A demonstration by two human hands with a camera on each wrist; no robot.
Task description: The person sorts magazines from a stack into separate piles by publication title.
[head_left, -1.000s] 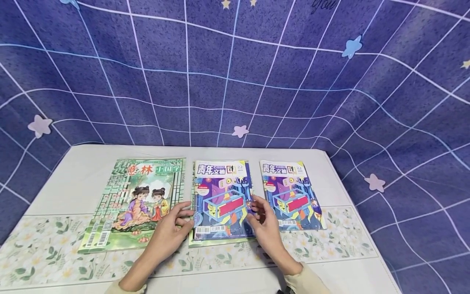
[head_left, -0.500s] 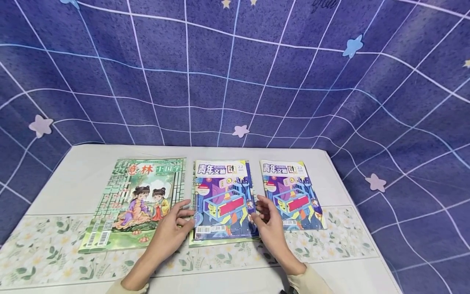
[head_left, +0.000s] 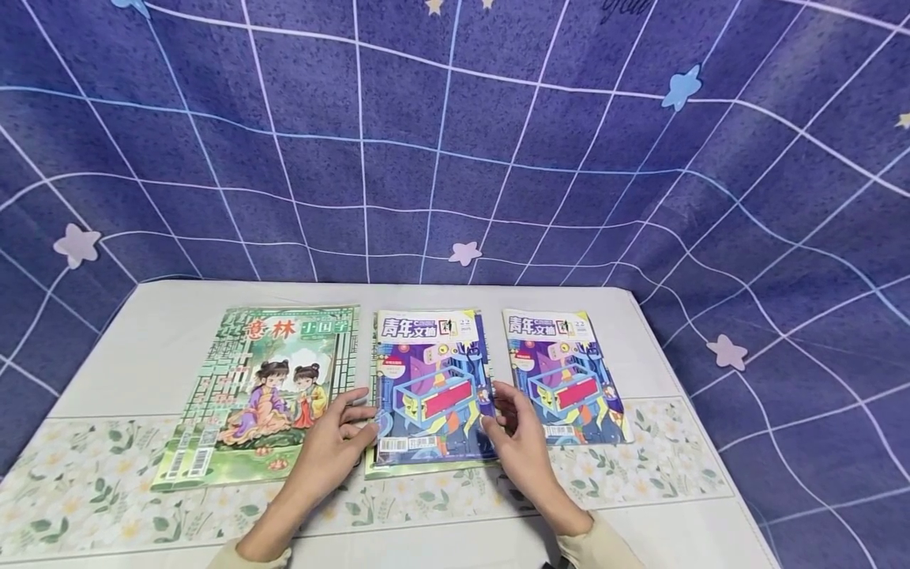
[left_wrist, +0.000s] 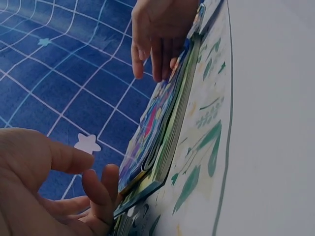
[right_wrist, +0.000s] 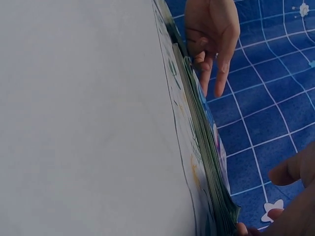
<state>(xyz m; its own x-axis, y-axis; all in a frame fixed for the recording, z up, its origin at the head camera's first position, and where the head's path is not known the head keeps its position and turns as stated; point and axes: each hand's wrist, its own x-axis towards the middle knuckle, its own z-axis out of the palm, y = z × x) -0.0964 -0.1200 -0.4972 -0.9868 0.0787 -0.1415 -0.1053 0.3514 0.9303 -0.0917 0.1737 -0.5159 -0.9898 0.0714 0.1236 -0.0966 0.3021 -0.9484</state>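
Note:
In the head view, a purple-blue magazine (head_left: pixel 434 395) lies on top of a green-edged magazine (head_left: pixel 426 472) in the middle of the table. My left hand (head_left: pixel 334 438) is at the left side of this stack, its loosely bent fingertips right by the edge. On the other side, my right hand (head_left: pixel 524 435) has its thumb close over the cover's right edge and its fingers between the two purple-blue magazines. The left wrist view shows the stack's page edges (left_wrist: pixel 172 132) side-on, with both hands beside them. Neither hand grips anything.
Left of the stack lies a green magazine (head_left: pixel 284 395) with two drawn children, overlapping another below it. A second purple-blue magazine (head_left: pixel 569 379) lies at the right. The white table (head_left: pixel 640 529) has a floral band, and a blue grid-patterned cloth (head_left: pixel 426 174) hangs behind it.
The right hand has shifted slightly right, away from the middle stack's cover, then back a little. The left hand and the magazines are nearly still.

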